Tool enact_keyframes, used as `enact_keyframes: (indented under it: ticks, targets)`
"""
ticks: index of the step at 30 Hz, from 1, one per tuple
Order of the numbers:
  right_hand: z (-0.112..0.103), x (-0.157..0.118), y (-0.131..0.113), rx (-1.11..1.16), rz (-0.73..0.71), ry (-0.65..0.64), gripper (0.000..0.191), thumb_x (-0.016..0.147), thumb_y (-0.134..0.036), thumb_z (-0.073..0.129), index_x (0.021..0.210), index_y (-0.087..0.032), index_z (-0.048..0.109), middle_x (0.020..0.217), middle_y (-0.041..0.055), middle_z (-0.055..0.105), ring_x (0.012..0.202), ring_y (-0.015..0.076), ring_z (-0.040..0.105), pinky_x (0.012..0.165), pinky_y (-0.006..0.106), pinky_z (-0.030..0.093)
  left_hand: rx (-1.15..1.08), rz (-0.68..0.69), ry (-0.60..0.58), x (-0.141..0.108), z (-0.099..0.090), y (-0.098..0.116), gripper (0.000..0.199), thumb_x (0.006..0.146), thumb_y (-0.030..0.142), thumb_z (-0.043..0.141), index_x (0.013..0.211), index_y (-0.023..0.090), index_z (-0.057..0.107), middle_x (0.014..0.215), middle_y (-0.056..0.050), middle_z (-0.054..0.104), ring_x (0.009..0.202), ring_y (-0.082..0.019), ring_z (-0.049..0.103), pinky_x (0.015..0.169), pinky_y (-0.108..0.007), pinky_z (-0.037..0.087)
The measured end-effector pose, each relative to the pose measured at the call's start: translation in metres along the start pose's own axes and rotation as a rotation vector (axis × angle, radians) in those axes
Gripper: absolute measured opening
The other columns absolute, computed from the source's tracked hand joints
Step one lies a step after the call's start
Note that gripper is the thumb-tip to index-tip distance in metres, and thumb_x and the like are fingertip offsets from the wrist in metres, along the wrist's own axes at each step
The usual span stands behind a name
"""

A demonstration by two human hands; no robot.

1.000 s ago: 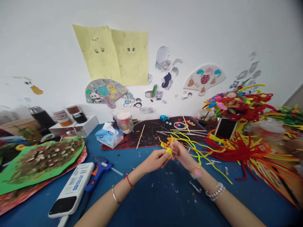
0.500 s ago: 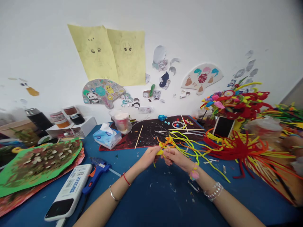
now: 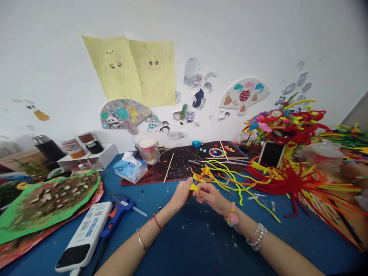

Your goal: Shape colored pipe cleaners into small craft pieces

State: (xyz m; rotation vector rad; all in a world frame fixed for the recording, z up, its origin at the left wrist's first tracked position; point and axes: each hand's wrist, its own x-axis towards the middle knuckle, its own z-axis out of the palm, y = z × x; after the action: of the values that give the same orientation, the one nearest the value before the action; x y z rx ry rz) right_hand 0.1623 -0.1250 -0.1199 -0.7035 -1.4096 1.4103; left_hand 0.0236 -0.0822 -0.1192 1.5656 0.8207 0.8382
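Note:
Close together above the blue table, my left hand point(image 3: 183, 193) and my right hand point(image 3: 209, 195) both pinch a yellow pipe cleaner point(image 3: 194, 188). It looks bent or coiled between my fingertips, and its exact shape is partly hidden by them. Just beyond my fingers lie orange pipe cleaners point(image 3: 205, 174), bunched at the edge of the dark mat. Long yellow-green pipe cleaners point(image 3: 231, 177) trail from there to the right, past my right wrist.
A blue glue gun point(image 3: 119, 214) and a white power strip point(image 3: 86, 234) lie at left, near a tissue pack point(image 3: 130, 168). Wooden sticks point(image 3: 169, 167) rest on the dark mat point(image 3: 184, 159). Red pipe cleaners point(image 3: 290, 188) spread at right before a phone point(image 3: 271, 154).
My right hand has turned and shifted slightly down, so more of the yellow pipe cleaner shows between my hands. The view has tilted slightly.

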Motion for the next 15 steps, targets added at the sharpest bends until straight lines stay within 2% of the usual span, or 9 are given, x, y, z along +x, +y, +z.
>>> enact_keyframes:
  ticks: [4, 8, 11, 15]
  targets:
    - [-0.005, 0.003, 0.0, 0.152, 0.003, 0.083, 0.022, 0.077, -0.038, 0.057, 0.071, -0.017, 0.053, 0.049, -0.0072, 0.032, 0.045, 0.0067, 0.028, 0.049, 0.024, 0.029, -0.07, 0.098, 0.0, -0.004, 0.0, 0.008, 0.042, 0.083, 0.054, 0.028, 0.072, 0.016, 0.042, 0.054, 0.007, 0.033, 0.045, -0.007, 0.028, 0.045, -0.019, 0.026]
    - [-0.01, 0.005, -0.002, 0.229, 0.006, 0.115, 0.02, 0.079, -0.036, 0.054, 0.075, -0.017, 0.055, 0.05, -0.0071, 0.028, 0.046, 0.0073, 0.026, 0.048, 0.023, 0.03, 0.226, 0.263, 0.12, -0.009, -0.001, 0.013, 0.025, 0.086, 0.039, 0.034, 0.089, 0.017, 0.047, 0.072, 0.001, 0.048, 0.066, -0.012, 0.044, 0.064, -0.023, 0.037]
    - [-0.01, 0.004, -0.002, 0.248, 0.03, 0.102, 0.021, 0.08, -0.037, 0.052, 0.075, -0.017, 0.055, 0.049, -0.0073, 0.027, 0.045, 0.007, 0.025, 0.048, 0.023, 0.03, 0.455, 0.353, 0.162, -0.009, 0.0, 0.01, 0.022, 0.088, 0.031, 0.031, 0.087, 0.018, 0.049, 0.083, -0.003, 0.052, 0.078, -0.015, 0.046, 0.073, -0.026, 0.036]
    - [-0.006, 0.004, -0.002, 0.278, 0.059, 0.088, 0.024, 0.083, -0.038, 0.048, 0.075, -0.017, 0.055, 0.048, -0.0073, 0.026, 0.044, 0.0067, 0.025, 0.048, 0.022, 0.029, 0.618, 0.346, 0.203, -0.006, 0.0, 0.0, 0.022, 0.087, 0.028, 0.031, 0.078, 0.018, 0.049, 0.073, -0.001, 0.05, 0.067, -0.014, 0.046, 0.064, -0.025, 0.034]
